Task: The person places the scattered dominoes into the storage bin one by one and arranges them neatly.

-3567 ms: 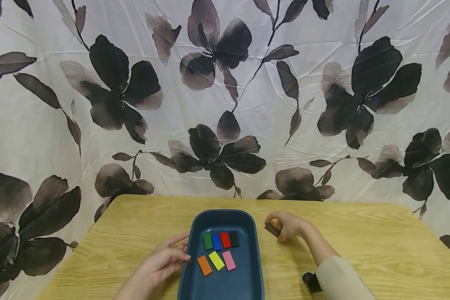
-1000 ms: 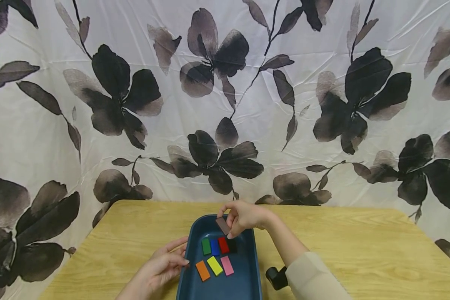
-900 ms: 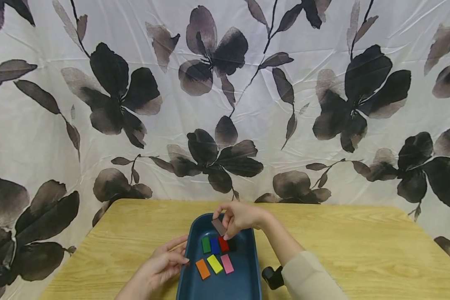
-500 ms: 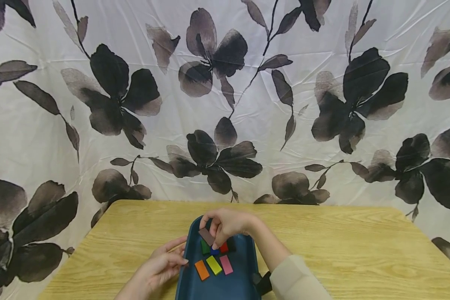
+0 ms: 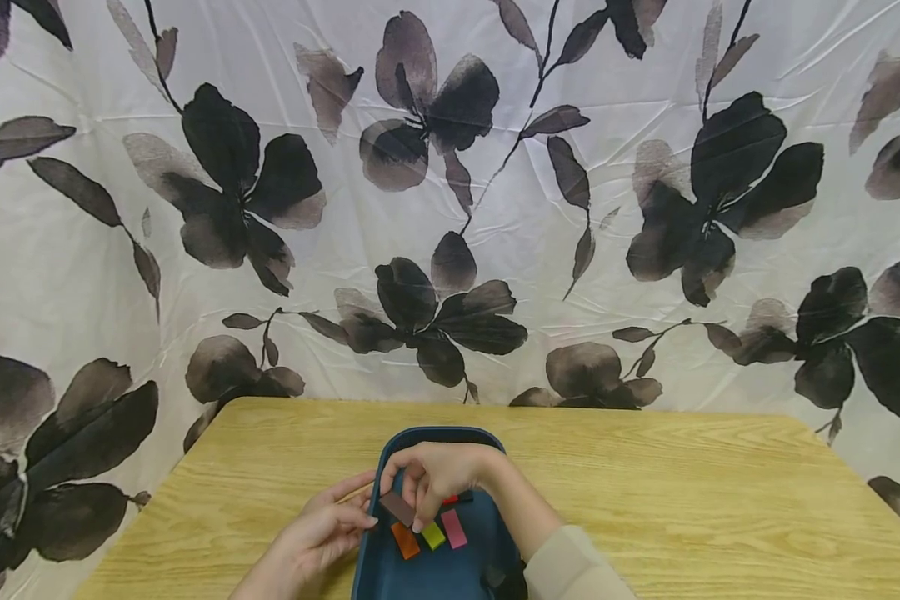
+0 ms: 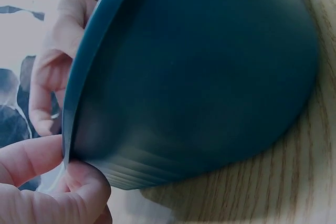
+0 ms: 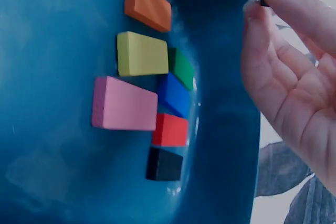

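Observation:
My right hand (image 5: 446,471) pinches a brown rectangular block (image 5: 397,509) between thumb and fingers above the left side of a dark blue tray (image 5: 450,431). Beneath and beside it lie an orange block (image 5: 406,542), a yellow block (image 5: 433,535) and a pink block (image 5: 454,529). The right wrist view also shows a green block (image 7: 181,68), a blue block (image 7: 174,96), a red block (image 7: 170,130) and a black block (image 7: 165,164) in a row; the hand mostly hides that row in the head view. My left hand (image 5: 330,525) grips the tray's left rim with thumb and fingers.
The tray stands on a light wooden table (image 5: 667,483). Behind the table hangs a white cloth (image 5: 555,333) with dark flowers. A black wrist camera (image 5: 504,577) on the right forearm overlaps the tray's right wall.
My right hand has carried the brown block from the table right of the tray, over the far end, then left and nearer above the orange block. The left hand keeps its hold.

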The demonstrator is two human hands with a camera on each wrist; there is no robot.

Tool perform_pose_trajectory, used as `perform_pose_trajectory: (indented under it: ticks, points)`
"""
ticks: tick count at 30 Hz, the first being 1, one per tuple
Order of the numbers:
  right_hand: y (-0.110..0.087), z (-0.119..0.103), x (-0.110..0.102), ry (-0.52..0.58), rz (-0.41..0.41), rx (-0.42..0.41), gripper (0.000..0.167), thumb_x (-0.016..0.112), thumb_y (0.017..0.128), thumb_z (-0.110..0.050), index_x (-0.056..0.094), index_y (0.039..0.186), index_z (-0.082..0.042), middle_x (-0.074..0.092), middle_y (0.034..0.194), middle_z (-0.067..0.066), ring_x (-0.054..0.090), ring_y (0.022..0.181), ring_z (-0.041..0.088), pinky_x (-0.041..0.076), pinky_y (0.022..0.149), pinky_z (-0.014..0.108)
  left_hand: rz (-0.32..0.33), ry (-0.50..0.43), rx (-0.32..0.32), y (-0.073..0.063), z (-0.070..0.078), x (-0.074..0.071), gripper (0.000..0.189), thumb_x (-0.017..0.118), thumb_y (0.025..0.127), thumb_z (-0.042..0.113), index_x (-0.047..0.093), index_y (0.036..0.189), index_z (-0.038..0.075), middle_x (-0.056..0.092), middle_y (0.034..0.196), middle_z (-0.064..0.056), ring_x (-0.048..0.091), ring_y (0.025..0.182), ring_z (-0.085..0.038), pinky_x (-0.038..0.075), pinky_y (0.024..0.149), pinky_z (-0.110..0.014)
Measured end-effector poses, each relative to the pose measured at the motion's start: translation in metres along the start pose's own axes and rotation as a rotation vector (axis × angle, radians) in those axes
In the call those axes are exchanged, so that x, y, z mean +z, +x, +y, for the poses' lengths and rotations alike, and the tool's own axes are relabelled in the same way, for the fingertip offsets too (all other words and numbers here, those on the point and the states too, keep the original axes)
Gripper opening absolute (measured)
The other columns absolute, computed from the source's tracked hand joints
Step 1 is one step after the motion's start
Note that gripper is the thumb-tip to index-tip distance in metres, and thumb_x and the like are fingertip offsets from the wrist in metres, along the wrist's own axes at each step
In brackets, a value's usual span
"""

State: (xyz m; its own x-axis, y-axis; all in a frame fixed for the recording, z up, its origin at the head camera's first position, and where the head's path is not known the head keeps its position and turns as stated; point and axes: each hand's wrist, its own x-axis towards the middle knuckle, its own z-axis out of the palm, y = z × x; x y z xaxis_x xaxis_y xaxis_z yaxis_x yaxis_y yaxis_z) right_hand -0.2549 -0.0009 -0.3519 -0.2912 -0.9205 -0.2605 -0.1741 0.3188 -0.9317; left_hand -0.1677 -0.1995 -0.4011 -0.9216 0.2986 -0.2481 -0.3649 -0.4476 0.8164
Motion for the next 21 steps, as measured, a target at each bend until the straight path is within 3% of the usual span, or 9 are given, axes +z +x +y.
perform_pose_trajectory:
  ticks: [11,21]
  points:
    - [0.011,0.006,0.009,-0.097,-0.191,0.115,0.047,0.064,0.071,0.023,0.055,0.109,-0.003,0.055,0.069,0.004,0.058,0.058,0.013,0.049,0.059,0.021,-0.013,0.010,0.015,-0.001,0.002,0.002,0.081,0.045,0.078,-0.023,0.004,0.145,-0.006,0.045,0.108,-0.008,0.050,0.085,-0.009,0.047,0.074,-0.020]
    - [0.020,0.009,0.019,-0.246,-0.275,0.190,0.047,0.070,0.070,0.018,0.057,0.108,-0.007,0.058,0.071,0.002,0.056,0.065,0.008,0.047,0.059,0.019,-0.036,-0.010,0.012,-0.001,0.000,0.000,0.081,0.043,0.077,-0.024,0.002,0.145,-0.006,0.045,0.109,-0.009,0.050,0.090,-0.011,0.047,0.075,-0.020]
